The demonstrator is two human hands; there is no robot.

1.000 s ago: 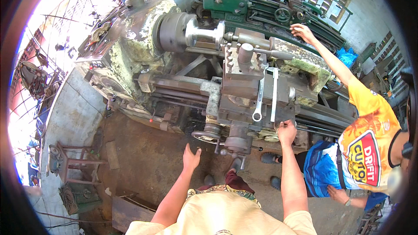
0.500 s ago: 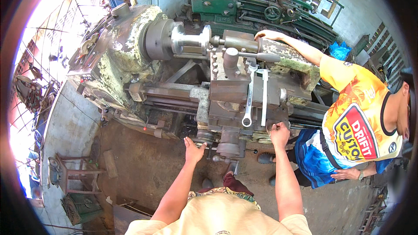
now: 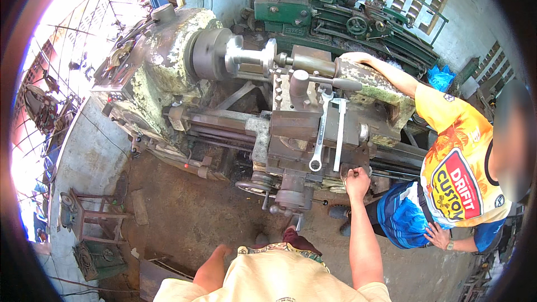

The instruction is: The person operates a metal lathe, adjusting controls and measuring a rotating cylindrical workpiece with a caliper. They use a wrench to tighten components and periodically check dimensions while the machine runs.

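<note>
My right hand (image 3: 357, 183) is closed at the right front corner of the lathe's carriage (image 3: 291, 140); its fingers hide what they grip. Low by my waist is my left hand (image 3: 222, 250), away from the machine, its fingers not clearly visible. On the carriage top lie a combination wrench (image 3: 320, 134) and, beside it, a pale caliper (image 3: 339, 134). A shiny flanged metal workpiece (image 3: 249, 57) sits between the chuck (image 3: 211, 54) and the tailstock centre (image 3: 282, 60). In front of the carriage are a handwheel (image 3: 253, 188) and a crank handle (image 3: 285, 211).
A co-worker in a yellow-orange shirt (image 3: 447, 112) stands at the right, one hand (image 3: 358, 57) on the tailstock (image 3: 369, 75). Behind stands a green lathe (image 3: 302, 14). A small wooden stand (image 3: 100, 215) is on the left floor; a blue bag (image 3: 441, 78) lies back right.
My left hand has left the handwheel area and drawn back to my waist. My right hand stays at the carriage corner. The co-worker's lower hand has shifted slightly at the hip.
</note>
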